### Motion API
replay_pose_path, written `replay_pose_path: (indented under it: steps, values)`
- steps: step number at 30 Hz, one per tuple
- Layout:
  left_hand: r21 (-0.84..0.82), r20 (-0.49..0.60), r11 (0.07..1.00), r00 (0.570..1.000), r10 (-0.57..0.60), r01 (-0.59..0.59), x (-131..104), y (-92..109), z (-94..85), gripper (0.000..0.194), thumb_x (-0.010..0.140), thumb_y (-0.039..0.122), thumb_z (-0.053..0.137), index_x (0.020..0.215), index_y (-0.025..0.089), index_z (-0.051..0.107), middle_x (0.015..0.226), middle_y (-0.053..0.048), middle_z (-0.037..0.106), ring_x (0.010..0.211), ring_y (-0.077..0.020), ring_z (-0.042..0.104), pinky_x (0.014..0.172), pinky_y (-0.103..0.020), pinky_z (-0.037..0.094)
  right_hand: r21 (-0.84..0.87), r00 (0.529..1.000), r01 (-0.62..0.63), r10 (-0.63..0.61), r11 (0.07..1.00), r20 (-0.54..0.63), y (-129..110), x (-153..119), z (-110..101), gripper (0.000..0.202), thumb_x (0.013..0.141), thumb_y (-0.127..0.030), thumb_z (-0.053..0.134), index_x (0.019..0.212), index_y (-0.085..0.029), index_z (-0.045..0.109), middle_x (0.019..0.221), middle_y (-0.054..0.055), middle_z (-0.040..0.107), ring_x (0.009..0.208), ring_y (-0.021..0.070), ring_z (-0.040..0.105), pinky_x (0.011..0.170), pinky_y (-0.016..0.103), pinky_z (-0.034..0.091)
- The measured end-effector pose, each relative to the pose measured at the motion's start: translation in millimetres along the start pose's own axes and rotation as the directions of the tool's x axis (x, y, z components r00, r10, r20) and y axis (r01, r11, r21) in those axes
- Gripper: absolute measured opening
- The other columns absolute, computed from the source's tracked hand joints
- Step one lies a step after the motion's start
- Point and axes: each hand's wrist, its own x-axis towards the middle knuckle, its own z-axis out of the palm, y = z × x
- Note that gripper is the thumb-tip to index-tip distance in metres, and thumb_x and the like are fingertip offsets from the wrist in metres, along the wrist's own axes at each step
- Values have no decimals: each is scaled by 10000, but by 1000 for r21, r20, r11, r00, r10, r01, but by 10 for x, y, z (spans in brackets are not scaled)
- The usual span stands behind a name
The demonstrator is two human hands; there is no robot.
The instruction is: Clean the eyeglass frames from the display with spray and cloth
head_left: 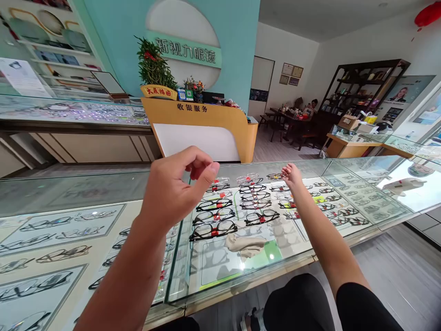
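My left hand [179,184] hovers large above the glass counter, fingers curled loosely inward and thumb bent towards them, with nothing visible in it. Farther out, my right hand [291,174] has its fingers drawn together beside a pair of glasses [274,176] in the back row; what it holds, if anything, is too small to tell. Rows of dark-framed glasses [262,217] with red tags spread between and beyond my hands. A crumpled beige cloth [245,245] lies on the glass nearer me, over a green and white sheet seen there.
The glass display counter [241,279] runs across in front of me, with more frames [64,253] at the left. Behind stands a yellow and white cashier desk [203,120] with a plant [155,66]. A person [311,109] sits at a dark table in the back.
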Motion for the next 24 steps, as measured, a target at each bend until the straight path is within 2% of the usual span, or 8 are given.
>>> replay_pose_path:
  steps: [3, 6, 9, 13, 16, 18, 21, 24]
  values:
    - [2, 39, 1000, 999, -32, 31, -17, 41, 8, 183, 965, 311, 662, 801, 236, 629, 636, 50, 573, 608, -128, 499, 626, -302, 434, 58, 992, 42, -49, 997, 118, -86, -245, 62, 93, 1005, -239, 586, 936, -214, 642, 673, -23, 681, 593, 123, 619, 631, 252, 544]
    - [19, 104, 995, 989, -101, 100, -22, 67, 43, 212, 979, 350, 636, 803, 232, 631, 657, 39, 579, 632, -137, 506, 648, -303, 434, 108, 963, 56, -82, 993, 255, -65, -525, 191, 82, 960, -277, 635, 990, -216, 679, 707, -16, 705, 647, 136, 660, 704, 264, 578]
    - [9, 162, 979, 966, -200, 201, -31, -30, 150, 246, 993, 387, 612, 809, 224, 625, 680, 33, 579, 652, -138, 498, 657, -294, 422, 162, 887, 40, -109, 986, 448, 66, -796, 364, 188, 898, -347, 705, 1020, -204, 713, 725, -7, 717, 693, 151, 684, 735, 276, 582]
    - [-85, 231, 916, 902, -365, 393, -210, -417, 433, 303, 988, 451, 609, 798, 214, 607, 692, 30, 581, 650, -136, 485, 638, -284, 392, 150, 772, -21, -79, 988, 630, 333, -1095, 579, 260, 868, -408, 736, 1018, -196, 747, 705, -1, 705, 697, 169, 673, 779, 312, 591]
    - [-165, 294, 829, 829, -476, 534, -507, -753, 692, 341, 956, 483, 635, 762, 205, 603, 686, 28, 568, 650, -132, 482, 632, -283, 377, 109, 686, -43, -50, 993, 726, 548, -1263, 665, 263, 885, -452, 734, 1011, -223, 757, 690, -13, 675, 656, 169, 625, 844, 355, 596]
    - [-251, 323, 744, 778, -538, 619, -711, -923, 852, 361, 914, 530, 679, 777, 198, 641, 738, 6, 634, 695, -146, 549, 658, -285, 415, 72, 625, -58, -20, 996, 781, 670, -1351, 680, 280, 899, -478, 719, 1029, -234, 765, 696, -15, 657, 656, 177, 613, 873, 376, 592]
    - [-422, 433, 558, 699, -569, 715, -914, -1080, 1031, 422, 817, 560, 801, 1008, 189, 736, 1063, -77, 784, 934, -218, 700, 771, -314, 518, 23, 559, -62, 16, 998, 829, 784, -1446, 662, 315, 918, -494, 684, 1074, -237, 779, 717, -9, 648, 687, 190, 615, 893, 383, 579]
    - [-499, 528, 417, 648, -550, 760, -989, -1151, 1120, 545, 794, 550, 855, 1180, 187, 730, 1240, -128, 788, 1070, -263, 735, 817, -338, 552, 17, 534, -49, 12, 999, 845, 813, -1499, 633, 325, 934, -486, 662, 1104, -238, 784, 736, -3, 645, 715, 194, 610, 884, 372, 566]
